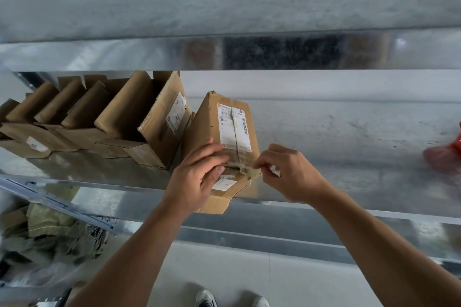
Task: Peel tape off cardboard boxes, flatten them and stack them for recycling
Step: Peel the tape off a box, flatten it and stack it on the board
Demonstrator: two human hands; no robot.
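A taped brown cardboard box point(209, 122) with a white shipping label lies on a metal shelf point(324, 157), its near end hanging over the front edge. My left hand point(197, 177) grips the box's near left corner, fingers curled over the top and thumb on the end face. My right hand point(287, 172) pinches a loose strip of clear tape point(249, 171) at the box's near right corner. To the left stands a row of several opened cardboard boxes point(99, 117) with flaps up.
A red object point(446, 154) lies blurred at the shelf's right end. Crumpled packing paper and plastic point(50, 239) are heaped on the floor at lower left. Another metal shelf point(224, 55) runs overhead. My shoes point(232, 300) show on the grey floor below.
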